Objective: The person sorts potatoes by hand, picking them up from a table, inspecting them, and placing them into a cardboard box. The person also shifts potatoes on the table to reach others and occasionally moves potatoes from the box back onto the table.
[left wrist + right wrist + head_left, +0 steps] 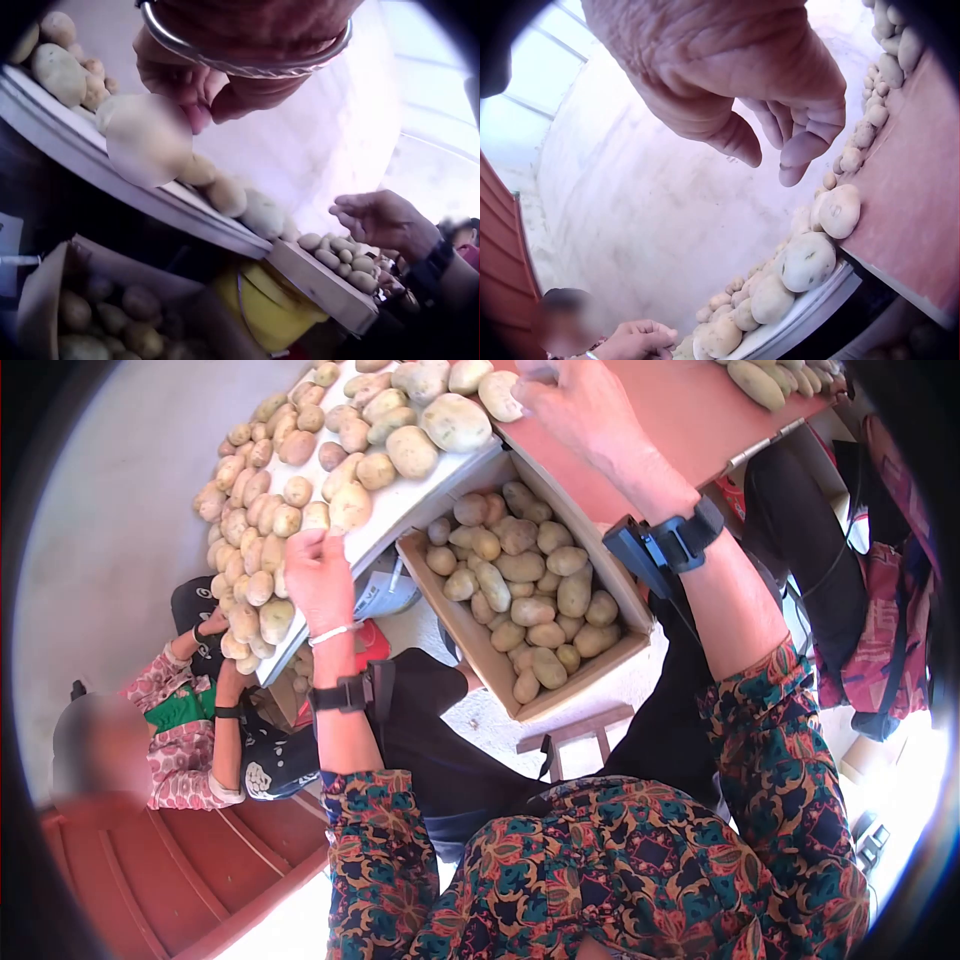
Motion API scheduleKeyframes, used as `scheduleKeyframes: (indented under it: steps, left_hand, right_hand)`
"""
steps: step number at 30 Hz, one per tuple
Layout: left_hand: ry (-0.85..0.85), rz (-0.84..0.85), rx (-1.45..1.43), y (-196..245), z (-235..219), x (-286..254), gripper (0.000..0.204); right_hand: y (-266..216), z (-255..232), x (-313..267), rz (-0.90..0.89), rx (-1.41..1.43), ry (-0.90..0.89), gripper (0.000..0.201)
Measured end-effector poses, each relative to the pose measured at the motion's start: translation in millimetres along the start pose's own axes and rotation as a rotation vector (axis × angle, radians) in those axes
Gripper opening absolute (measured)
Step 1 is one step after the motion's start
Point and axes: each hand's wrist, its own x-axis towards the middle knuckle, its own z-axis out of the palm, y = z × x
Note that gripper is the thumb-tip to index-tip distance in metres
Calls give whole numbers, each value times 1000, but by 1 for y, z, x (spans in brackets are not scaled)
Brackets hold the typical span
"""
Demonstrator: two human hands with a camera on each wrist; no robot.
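My left hand [320, 578] is at the near edge of the white tabletop [425, 490], its fingers loosely bent. The fingertips come right up to a pale potato [350, 507]. In the left wrist view, the thumb and fingertips of this left hand [199, 94] lie close together beside a large, blurred potato [146, 142]. Farther right, my right hand [580, 405] hovers by a rounded potato [500, 396] at the end of the row. Its thumb and bent fingers stand apart, nothing between them, in the right wrist view [769, 127].
Below the tabletop stands a cardboard box [590, 690] full of potatoes. A reddish board [660, 420] adjoins the table, with more potatoes [765, 382] on its far side. Another person [190, 750] sits to the left, hands near the heap. A yellow bucket [262, 307] is underneath.
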Motion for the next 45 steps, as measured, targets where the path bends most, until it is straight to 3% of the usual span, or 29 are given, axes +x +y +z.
scheduleKeyframes:
  steps: [1, 3, 4, 7, 10, 14, 16, 17, 18, 23, 25, 26, 27, 29, 31, 35, 37, 39, 42, 45]
  left_hand:
    - [-7, -9, 2, 5, 8, -17, 16]
    - [-474, -101, -10, 13, 22, -42, 14]
    - [-645, -49, 92, -4, 33, -48, 14]
    - [-1029, -19, 486, -47, 68, -71, 18]
    - [-964, -98, 506, -88, 103, -102, 24]
    - [-566, -294, 433, -90, 151, -139, 50]
    - [-471, -203, 511, -90, 160, -148, 64]
    - [-495, -349, 526, -78, 161, -146, 68]
    - [-439, -345, 502, -85, 165, -149, 66]
    - [-476, -390, 473, -88, 157, -137, 57]
    - [-626, -617, 174, -99, 145, -127, 56]
    - [-481, -777, -201, -102, 141, -131, 52]
    - [-476, -783, -196, -106, 134, -137, 52]
    - [-300, -908, -511, -56, 104, -132, 48]
    - [-225, -893, -523, -40, 81, -129, 40]
    - [159, -460, -659, -34, 35, -105, 31]
    - [270, -386, -535, -41, 11, -81, 25]
    - [251, -421, -361, -27, -7, -55, 39]
    - [147, -454, -384, -36, -18, -30, 37]
    - [113, -482, -398, -43, -12, -10, 36]
  right_hand:
    - [0, -1, -1, 10, -4, -6, 26]
    - [1, -3, -2, -49, 8, 20, 26]
    - [2, -2, -2, -44, 1, 20, 26]
    - [3, 0, -2, -36, -14, 7, 27]
    - [-2, -1, -3, 0, 9, 20, 27]
    - [-13, -6, -9, 67, 0, -34, 28]
    - [-15, 2, -2, 69, 59, -50, 29]
    - [-7, 5, 0, 82, 44, -79, 36]
    - [-1, 8, 0, 101, 16, -107, 45]
    - [7, 11, 2, 55, -18, -65, 39]
    - [6, 11, 3, 63, -1, -66, 40]
    - [4, 10, 4, 66, -3, -71, 39]
    - [3, 11, 3, 70, -4, -77, 39]
    - [3, 11, 2, 64, -16, -75, 39]
    - [1, 11, 3, 52, -32, -68, 38]
    - [6, 12, 5, 85, -50, -79, 39]
    - [5, 14, 5, 94, -18, -82, 39]
    - [-1, 12, 4, 137, -25, -118, 39]
    - [0, 15, 6, 101, -68, -147, 46]
    - [0, 17, 5, 116, -34, -129, 40]
